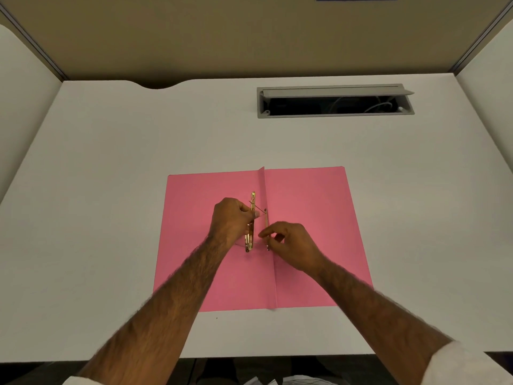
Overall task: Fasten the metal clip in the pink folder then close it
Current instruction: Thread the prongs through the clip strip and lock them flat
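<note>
Lying open and flat on the white surface [111, 190], the pink folder [311, 218] spreads its two covers left and right of a raised centre crease that runs from near to far. The metal clip [252, 218] sits just left of that crease, on the left cover; its long axis follows the crease, near to far, so any pressing or sliding along it has to travel that same line.

The left hand [231, 220] is curled over the middle of the clip, fingers pinched on the brass-coloured bar, with the bar's far end showing above the knuckles and its near end below the wrist. The right hand [291, 243] hovers just right of the crease, thumb and forefinger drawn together on what looks like a thin prong [266, 229] standing beside the bar; whether it truly grips it is too fine to tell. Both hands are at the clip, the left nearer the bar, the right nearer the prong.

The bar is narrow, flat, shiny and stiff, and slippery by the look of it. The prong is slender wire-like metal that probably bends easily. The folder is thin matte card, likely to shift on the smooth surface unless held down. A grey cable tray [336, 101] lies well apart on the far side.
</note>
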{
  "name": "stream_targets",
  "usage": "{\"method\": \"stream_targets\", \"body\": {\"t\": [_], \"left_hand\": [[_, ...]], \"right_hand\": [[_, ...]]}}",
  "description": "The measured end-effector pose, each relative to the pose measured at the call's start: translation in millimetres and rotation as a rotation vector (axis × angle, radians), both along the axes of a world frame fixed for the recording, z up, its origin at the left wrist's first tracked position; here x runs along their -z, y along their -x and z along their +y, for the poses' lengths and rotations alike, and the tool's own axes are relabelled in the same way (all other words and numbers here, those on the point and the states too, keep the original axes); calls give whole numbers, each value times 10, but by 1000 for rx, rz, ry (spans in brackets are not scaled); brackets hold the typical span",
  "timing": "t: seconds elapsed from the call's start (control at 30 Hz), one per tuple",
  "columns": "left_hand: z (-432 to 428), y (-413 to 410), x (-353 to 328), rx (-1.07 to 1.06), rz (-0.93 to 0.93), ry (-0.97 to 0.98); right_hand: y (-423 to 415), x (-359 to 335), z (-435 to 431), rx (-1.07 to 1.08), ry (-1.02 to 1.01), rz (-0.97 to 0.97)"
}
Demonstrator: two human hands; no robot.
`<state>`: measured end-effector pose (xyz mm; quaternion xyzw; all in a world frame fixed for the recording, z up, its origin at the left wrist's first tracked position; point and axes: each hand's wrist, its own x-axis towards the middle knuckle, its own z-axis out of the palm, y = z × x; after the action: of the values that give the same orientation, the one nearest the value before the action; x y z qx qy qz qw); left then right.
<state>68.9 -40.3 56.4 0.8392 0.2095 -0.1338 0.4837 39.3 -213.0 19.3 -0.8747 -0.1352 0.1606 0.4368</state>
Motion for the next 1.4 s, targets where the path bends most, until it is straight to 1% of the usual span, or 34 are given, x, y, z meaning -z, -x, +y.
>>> {"method": "stream_targets", "body": {"t": [0.23, 0.63, 1.03, 1.1, 1.23, 1.3, 1.4], "left_hand": [[-22, -17, 10, 19, 15, -20], [-37, -30, 30, 37, 14, -36], [-101, 9, 11, 39, 10, -27], [-128, 27, 6, 37, 11, -22], [-200, 71, 39, 52, 22, -22], [-236, 78, 63, 60, 24, -23], [-302, 98, 78, 81, 24, -54]], "right_hand": [[38, 30, -35, -18, -88, 82], [-29, 92, 38, -2, -65, 3], [22, 76, 25, 26, -121, 33], [35, 67, 29, 67, -114, 28], [46, 66, 64, 282, -85, -26], [56, 82, 77, 341, -62, 12], [95, 121, 92, 358, -34, 76]]}}
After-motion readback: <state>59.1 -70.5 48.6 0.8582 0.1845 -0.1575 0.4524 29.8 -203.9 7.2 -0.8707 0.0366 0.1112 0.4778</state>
